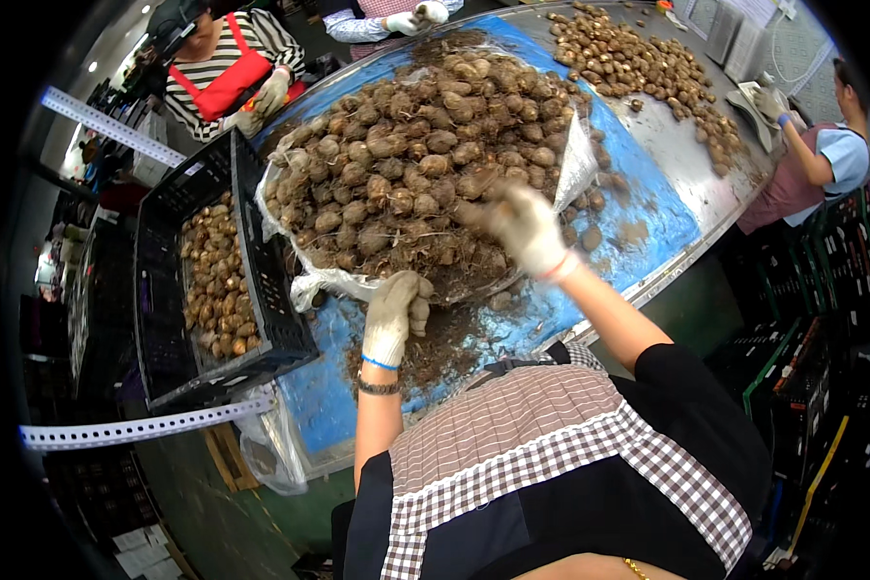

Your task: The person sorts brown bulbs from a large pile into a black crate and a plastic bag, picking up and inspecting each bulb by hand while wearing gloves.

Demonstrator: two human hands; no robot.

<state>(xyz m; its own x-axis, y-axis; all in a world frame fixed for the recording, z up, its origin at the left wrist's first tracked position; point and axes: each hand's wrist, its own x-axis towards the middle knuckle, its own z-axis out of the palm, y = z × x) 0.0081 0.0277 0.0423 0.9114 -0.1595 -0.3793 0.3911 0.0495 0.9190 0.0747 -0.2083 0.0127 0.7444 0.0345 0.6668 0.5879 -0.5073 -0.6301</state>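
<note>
A large heap of small brown, hairy taro corms (425, 145) lies on an opened white plastic sack (324, 275) in front of me. My left hand (396, 307), in a pale knitted glove, is at the near edge of the heap with its fingers curled inward. The sack's rim runs up to that hand; what the fingers hold is hidden. My right hand (527, 230), also gloved, is over the right part of the heap. Motion smears its fingers, and a brown blur lies beside them, so I cannot tell whether it holds a corm.
At my left stands a black plastic crate (280, 319) partly filled with cleaner corms (217, 280). Loose soil and root hairs lie on the blue sheet (328, 377). More corms (638, 63) spread over the metal table at the far right. Gloved co-workers stand around the table.
</note>
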